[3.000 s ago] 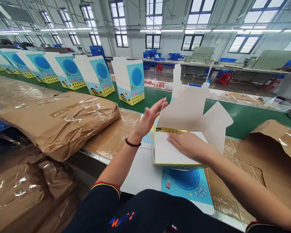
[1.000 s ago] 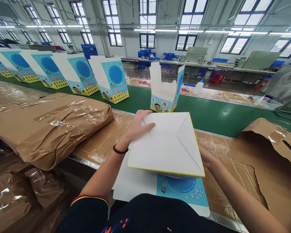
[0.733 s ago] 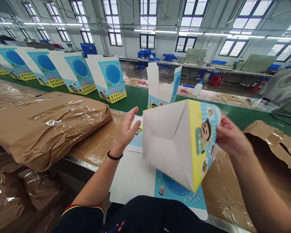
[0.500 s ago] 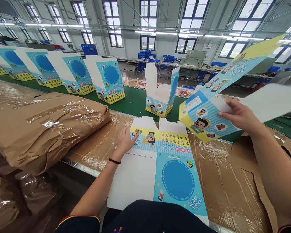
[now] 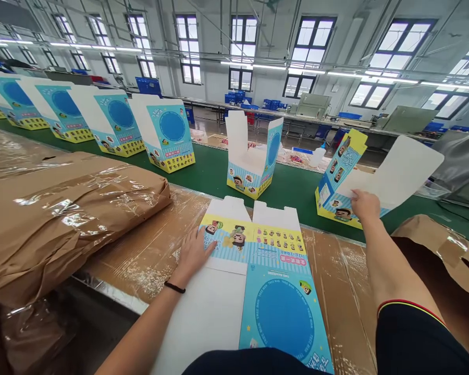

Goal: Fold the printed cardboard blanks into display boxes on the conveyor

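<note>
A flat printed carton [image 5: 283, 307], blue, yellow and white, lies in front of me on the brown-covered worktop. My left hand [image 5: 195, 249] rests on its upper left part with the fingers stretched out. To the right, an opened-out carton [image 5: 330, 195] with raised flaps stands on the green surface. My right hand [image 5: 366, 205] grips the top edge of its near wall; the fingertips are partly hidden inside. Between the two, farther back, another open carton [image 5: 250, 179] stands upright with its flaps up.
A row of similar cartons [image 5: 172, 133] runs leftward along the green belt [image 5: 209, 161]. A large brown paper-wrapped bundle [image 5: 82, 192] covers the left of the worktop. Torn brown paper [image 5: 433, 234] lies at the right. Beyond are a white bottle [image 5: 317, 156] and small colourful pieces.
My right hand has moved the opened carton away from me and set it down upright on the green belt. My left hand stays on the flat carton while the view shifts slightly.
</note>
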`<act>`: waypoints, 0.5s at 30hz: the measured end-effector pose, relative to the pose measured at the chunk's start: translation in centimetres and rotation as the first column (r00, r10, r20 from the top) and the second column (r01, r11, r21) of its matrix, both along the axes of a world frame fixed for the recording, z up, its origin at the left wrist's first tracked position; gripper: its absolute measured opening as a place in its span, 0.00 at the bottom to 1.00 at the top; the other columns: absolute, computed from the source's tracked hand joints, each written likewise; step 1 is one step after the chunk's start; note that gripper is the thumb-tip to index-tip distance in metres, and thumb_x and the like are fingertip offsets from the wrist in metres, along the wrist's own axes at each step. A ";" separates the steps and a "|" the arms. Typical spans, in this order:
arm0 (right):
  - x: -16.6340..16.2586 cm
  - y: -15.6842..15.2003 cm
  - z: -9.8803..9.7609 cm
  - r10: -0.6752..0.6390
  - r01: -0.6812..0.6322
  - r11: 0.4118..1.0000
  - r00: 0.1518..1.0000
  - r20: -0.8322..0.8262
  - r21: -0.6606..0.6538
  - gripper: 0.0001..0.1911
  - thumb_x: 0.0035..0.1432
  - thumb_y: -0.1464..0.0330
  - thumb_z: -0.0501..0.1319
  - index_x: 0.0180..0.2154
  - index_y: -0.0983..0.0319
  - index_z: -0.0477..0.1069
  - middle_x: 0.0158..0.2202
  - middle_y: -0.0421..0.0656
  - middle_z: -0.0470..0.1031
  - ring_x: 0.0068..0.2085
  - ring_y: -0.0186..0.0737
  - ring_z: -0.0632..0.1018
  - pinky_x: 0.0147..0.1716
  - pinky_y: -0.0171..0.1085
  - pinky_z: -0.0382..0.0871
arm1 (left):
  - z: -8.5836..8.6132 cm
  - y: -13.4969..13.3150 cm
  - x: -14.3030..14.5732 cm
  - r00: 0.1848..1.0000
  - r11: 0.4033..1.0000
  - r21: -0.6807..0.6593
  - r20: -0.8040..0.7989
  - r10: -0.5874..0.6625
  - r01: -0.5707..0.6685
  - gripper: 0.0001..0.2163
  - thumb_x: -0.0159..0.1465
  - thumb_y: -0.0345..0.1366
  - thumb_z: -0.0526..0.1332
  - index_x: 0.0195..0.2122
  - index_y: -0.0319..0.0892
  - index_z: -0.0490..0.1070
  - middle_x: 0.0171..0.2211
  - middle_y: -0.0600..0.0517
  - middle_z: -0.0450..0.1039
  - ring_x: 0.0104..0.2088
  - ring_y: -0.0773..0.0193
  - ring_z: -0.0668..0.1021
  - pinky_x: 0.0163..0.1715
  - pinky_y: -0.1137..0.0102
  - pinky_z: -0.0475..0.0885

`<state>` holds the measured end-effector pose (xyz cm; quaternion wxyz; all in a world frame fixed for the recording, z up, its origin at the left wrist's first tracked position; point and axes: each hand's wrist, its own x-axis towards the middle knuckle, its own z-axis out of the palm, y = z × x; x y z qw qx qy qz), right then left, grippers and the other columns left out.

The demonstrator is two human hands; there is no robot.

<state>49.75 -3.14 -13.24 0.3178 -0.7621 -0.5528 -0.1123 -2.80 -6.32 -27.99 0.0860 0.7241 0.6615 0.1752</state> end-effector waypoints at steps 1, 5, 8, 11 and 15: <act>-0.6 0.0 -0.1 -0.026 0.026 1.000 1.000 -0.003 0.008 0.10 0.57 0.73 0.55 0.39 0.60 0.72 0.45 0.61 0.73 0.55 0.65 0.69 0.55 0.57 0.59 | -0.1 0.0 0.0 1.000 1.000 0.001 0.008 0.007 -0.007 0.26 0.69 0.44 0.56 0.64 0.36 0.62 0.65 0.34 0.65 0.66 0.43 0.69 0.65 0.51 0.65; -4.8 -0.8 -2.7 -0.090 0.083 0.992 0.993 -0.071 -0.095 0.21 0.65 0.66 0.50 0.52 0.70 0.70 0.56 0.69 0.68 0.59 0.69 0.68 0.57 0.59 0.61 | -0.1 0.2 0.0 0.996 0.994 0.063 0.041 0.081 -0.084 0.25 0.68 0.44 0.55 0.63 0.35 0.63 0.62 0.32 0.68 0.64 0.41 0.70 0.64 0.49 0.66; -9.0 -2.2 -6.8 -0.029 -0.046 0.937 0.978 -0.209 -0.346 0.19 0.67 0.58 0.52 0.37 0.65 0.75 0.40 0.60 0.76 0.44 0.64 0.78 0.44 0.51 0.71 | 0.2 0.2 0.0 0.990 0.988 0.061 0.031 0.139 -0.141 0.22 0.69 0.44 0.53 0.58 0.34 0.67 0.59 0.31 0.70 0.63 0.39 0.70 0.64 0.47 0.64; -12.4 -4.0 -10.3 0.038 -0.210 0.849 0.940 -0.339 -0.486 0.21 0.66 0.52 0.58 0.30 0.61 0.74 0.35 0.54 0.77 0.38 0.58 0.80 0.37 0.45 0.72 | 0.6 0.2 0.1 0.991 0.991 0.013 0.019 0.132 -0.133 0.20 0.69 0.45 0.52 0.53 0.36 0.70 0.58 0.33 0.71 0.63 0.41 0.70 0.64 0.48 0.64; -14.5 -5.7 -11.5 0.040 -0.231 0.866 0.917 -0.398 -0.444 0.22 0.61 0.48 0.62 0.36 0.62 0.73 0.39 0.57 0.77 0.51 0.64 0.77 0.45 0.50 0.74 | 1.1 0.2 0.4 0.994 0.994 -0.001 0.036 0.106 -0.106 0.17 0.69 0.44 0.53 0.52 0.39 0.70 0.56 0.35 0.72 0.62 0.42 0.71 0.63 0.49 0.65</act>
